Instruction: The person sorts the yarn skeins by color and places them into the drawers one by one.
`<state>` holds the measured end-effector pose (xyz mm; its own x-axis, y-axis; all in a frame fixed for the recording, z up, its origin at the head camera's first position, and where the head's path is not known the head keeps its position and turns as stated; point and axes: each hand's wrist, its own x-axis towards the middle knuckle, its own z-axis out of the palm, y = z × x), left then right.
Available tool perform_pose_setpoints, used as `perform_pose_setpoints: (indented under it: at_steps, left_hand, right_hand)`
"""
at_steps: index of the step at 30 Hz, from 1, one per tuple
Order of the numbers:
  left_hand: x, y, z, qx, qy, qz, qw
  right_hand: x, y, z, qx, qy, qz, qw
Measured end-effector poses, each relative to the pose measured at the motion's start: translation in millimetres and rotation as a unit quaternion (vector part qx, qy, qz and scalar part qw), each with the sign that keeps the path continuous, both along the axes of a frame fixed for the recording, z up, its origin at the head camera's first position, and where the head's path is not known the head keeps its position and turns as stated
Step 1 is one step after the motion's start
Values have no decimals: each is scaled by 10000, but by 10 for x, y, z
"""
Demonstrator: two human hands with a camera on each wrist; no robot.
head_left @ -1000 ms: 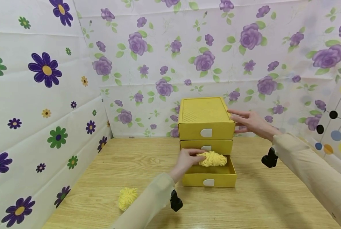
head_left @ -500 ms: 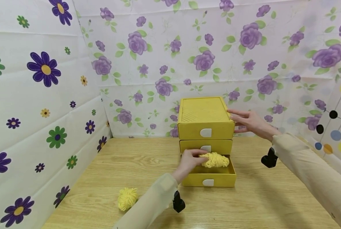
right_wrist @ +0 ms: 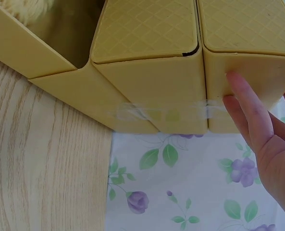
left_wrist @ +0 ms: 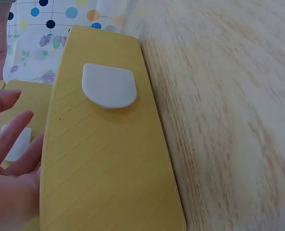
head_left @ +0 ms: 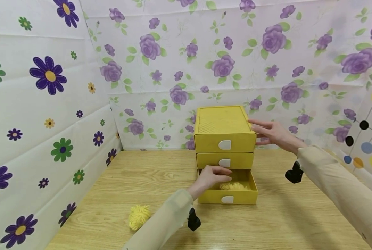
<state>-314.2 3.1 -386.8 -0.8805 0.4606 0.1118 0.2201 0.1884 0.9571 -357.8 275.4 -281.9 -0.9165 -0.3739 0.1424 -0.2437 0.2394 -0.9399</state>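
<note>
A yellow chest of drawers (head_left: 224, 119) stands on the table with its bottom drawer (head_left: 201, 198) pulled out. Inside that drawer lies a bundle of yellow yarn (head_left: 234, 186), partly hidden by the drawer front. Over the drawer's left side hovers my left hand (head_left: 211, 178), fingers apart and holding nothing; the left wrist view shows the fingers (left_wrist: 12, 137) behind the drawer front. My right hand (head_left: 274, 134) touches the right side of the top tier with extended fingertips, as the right wrist view also shows. A second ball of yellow yarn (head_left: 139, 217) rests on the table to the left.
The wooden table (head_left: 154, 173) runs back to a floral cloth (head_left: 160, 76). Another flowered cloth (head_left: 26, 118) borders the left side, and a dotted one (head_left: 370, 139) the right. The middle drawer (head_left: 211, 160) and top drawer are closed, each with a white tab.
The yarn bundle, earlier pinched by my left hand above the open drawer, now lies in the drawer. My left hand has let it go. My right hand keeps its place.
</note>
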Motion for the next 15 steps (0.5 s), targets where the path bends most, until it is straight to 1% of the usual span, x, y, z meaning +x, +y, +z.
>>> perform_pose_setpoints:
  at_steps: [3, 6, 10, 15]
  left_hand:
    - [5, -34, 16, -116, 145, 14, 9998]
    - [-8, -91, 41, -113, 255, -43, 9996]
    - [-46, -204, 85, 92, 255, -218, 9994]
    - [-75, -386, 146, 143, 171, -393, 9990]
  right_hand:
    - [2, -5, -7, -10, 13, 21, 10000]
    - [12, -9, -9, -39, -15, -34, 10000]
    - [19, -10, 1, -58, -39, -75, 9999]
    - [14, -19, 12, -62, -64, -108, 9999]
